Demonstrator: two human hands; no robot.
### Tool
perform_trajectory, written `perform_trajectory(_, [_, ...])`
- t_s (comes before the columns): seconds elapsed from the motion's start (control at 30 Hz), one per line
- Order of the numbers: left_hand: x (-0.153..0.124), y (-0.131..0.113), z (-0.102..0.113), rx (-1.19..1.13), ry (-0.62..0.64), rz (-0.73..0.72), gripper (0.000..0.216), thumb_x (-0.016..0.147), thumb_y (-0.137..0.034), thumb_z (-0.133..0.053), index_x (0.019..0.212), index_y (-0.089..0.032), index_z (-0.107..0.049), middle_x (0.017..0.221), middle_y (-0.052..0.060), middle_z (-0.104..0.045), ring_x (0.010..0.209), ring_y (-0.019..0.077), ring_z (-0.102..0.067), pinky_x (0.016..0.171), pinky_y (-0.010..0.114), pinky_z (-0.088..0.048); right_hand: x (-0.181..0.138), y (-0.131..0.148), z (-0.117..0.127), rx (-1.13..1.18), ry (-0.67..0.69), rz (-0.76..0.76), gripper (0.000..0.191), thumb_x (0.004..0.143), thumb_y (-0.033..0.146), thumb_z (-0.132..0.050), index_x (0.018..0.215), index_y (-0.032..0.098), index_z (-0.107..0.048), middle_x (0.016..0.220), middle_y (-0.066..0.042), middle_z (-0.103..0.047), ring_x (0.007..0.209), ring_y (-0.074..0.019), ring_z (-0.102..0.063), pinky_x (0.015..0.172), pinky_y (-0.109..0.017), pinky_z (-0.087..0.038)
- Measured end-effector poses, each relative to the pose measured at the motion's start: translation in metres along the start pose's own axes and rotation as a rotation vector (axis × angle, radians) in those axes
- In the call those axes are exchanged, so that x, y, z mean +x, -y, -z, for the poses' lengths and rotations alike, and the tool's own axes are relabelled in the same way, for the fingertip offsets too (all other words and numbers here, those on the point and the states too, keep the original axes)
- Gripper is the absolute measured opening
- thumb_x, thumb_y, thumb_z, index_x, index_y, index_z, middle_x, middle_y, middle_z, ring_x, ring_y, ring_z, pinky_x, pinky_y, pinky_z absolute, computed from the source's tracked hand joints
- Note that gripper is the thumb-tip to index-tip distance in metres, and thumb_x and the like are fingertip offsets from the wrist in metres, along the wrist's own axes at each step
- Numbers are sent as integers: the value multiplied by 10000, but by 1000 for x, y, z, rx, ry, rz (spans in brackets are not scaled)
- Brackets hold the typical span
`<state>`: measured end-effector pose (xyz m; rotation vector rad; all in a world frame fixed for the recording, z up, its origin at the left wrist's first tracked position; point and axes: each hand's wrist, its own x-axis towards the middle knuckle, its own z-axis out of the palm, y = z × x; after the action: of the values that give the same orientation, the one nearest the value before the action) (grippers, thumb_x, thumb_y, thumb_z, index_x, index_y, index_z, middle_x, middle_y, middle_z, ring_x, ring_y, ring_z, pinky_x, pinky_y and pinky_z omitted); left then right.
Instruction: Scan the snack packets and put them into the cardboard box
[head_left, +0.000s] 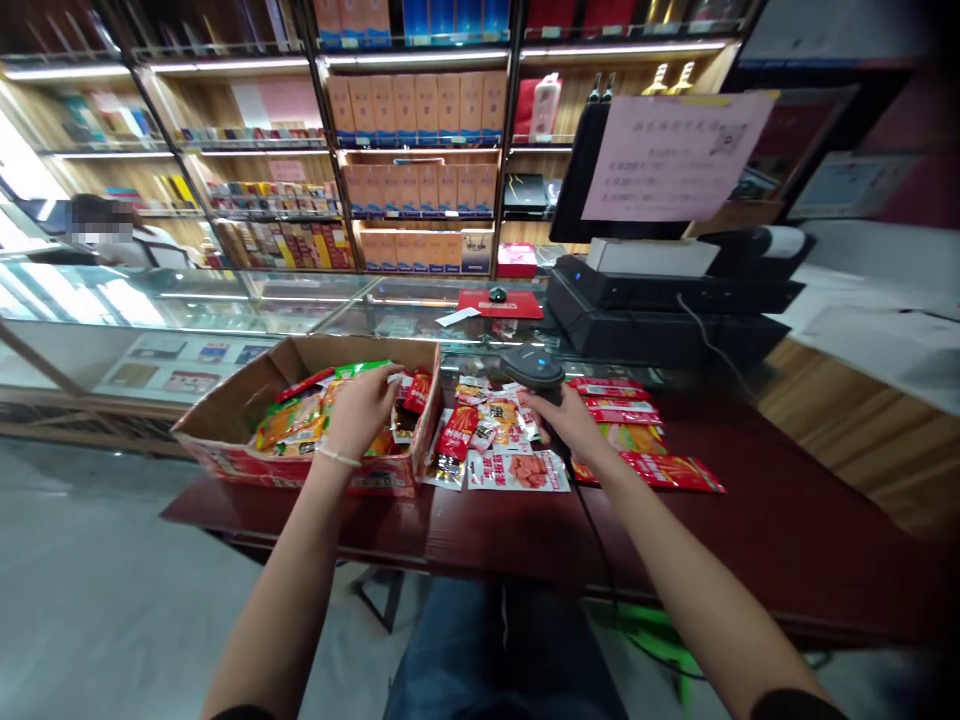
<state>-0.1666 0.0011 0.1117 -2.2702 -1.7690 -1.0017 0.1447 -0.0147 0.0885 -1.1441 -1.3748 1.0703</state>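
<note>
My right hand (566,420) is closed around the handle of a black barcode scanner (532,368), whose head points away over the table. Beneath the scanner lie small red and white snack packets (499,415), with a white packet (519,471) at the front. My left hand (364,405) reaches into an open cardboard box (307,470) filled with orange, green and red snack packets (300,420). Its bent fingers close at a red and dark snack packet (412,395) by the box's right side; the thumb is mostly hidden.
Red snack packets (645,468) lie in a column on the dark red table (787,540), right of the scanner. Behind stand a glass counter (390,290), a mouse (497,294) and a monitor (577,180) with paper on it. The scanner cable (596,540) hangs over the front edge. Another person sits far left.
</note>
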Motion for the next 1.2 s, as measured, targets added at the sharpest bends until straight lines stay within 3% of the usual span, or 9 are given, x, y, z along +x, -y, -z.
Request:
perform_trajectory(0.13, [10, -57, -15, -107, 23, -139, 305, 943, -289, -472, 1179, -209, -648, 1135, 68, -716, 1037, 234, -666, 918, 343, -499, -8, -3, 33, 18, -61, 5, 333, 765, 470, -721, 818, 227, -500, 487, 85, -499, 319, -79, -421, 335, -207, -315])
perform_trajectory(0.23, [20, -101, -41, -186, 66, -206, 302, 943, -281, -479, 1185, -196, -638, 1151, 72, -709, 1063, 234, -657, 930, 345, -498, -15, -11, 62, 27, -137, -4, 345, 759, 478, -721, 843, 226, -501, 499, 90, -511, 312, -74, -416, 327, -200, -313])
perform_trajectory(0.6, [44, -229, -197, -373, 308, -394, 349, 911, -266, -533, 1247, -188, -589, 1248, 103, -643, 1141, 244, -608, 985, 364, -475, -32, -56, 186, 120, -411, -66, 367, 723, 465, -758, 835, 229, -501, 491, 88, -513, 313, -84, -430, 308, -198, -320])
perform_trajectory(0.83, [55, -277, -271, -294, 459, -508, 484, 867, -234, -557, 1341, -149, -513, 1377, 155, -524, 1265, 272, -506, 1051, 392, -429, -25, -74, 224, 195, -447, -61, 359, 745, 482, -730, 862, 219, -515, 506, 93, -512, 309, -68, -424, 316, -184, -322])
perform_trajectory(1.0, [50, -294, -297, -82, 559, -475, 473, 853, -165, -523, 1325, -155, -501, 1280, 180, -568, 1171, 289, -560, 926, 397, -494, -25, -92, 227, 177, -495, -81, 368, 724, 481, -749, 844, 226, -512, 493, 89, -514, 304, -80, -419, 312, -203, -336])
perform_trajectory(1.1, [45, -303, -298, 15, 504, -426, 354, 878, -143, -475, 1226, -151, -543, 1140, 171, -629, 1071, 292, -607, 828, 385, -510, -26, -97, 229, 131, -507, -74, 353, 731, 473, -745, 846, 226, -521, 488, 89, -511, 307, -82, -423, 313, -201, -327])
perform_trajectory(1.2, [46, -303, -290, -36, 492, -364, 289, 888, -125, -451, 1143, -167, -582, 1025, 141, -681, 965, 268, -653, 786, 352, -496, -29, -97, 232, 182, -512, -81, 365, 732, 483, -737, 883, 228, -523, 503, 98, -510, 310, -79, -425, 310, -193, -316])
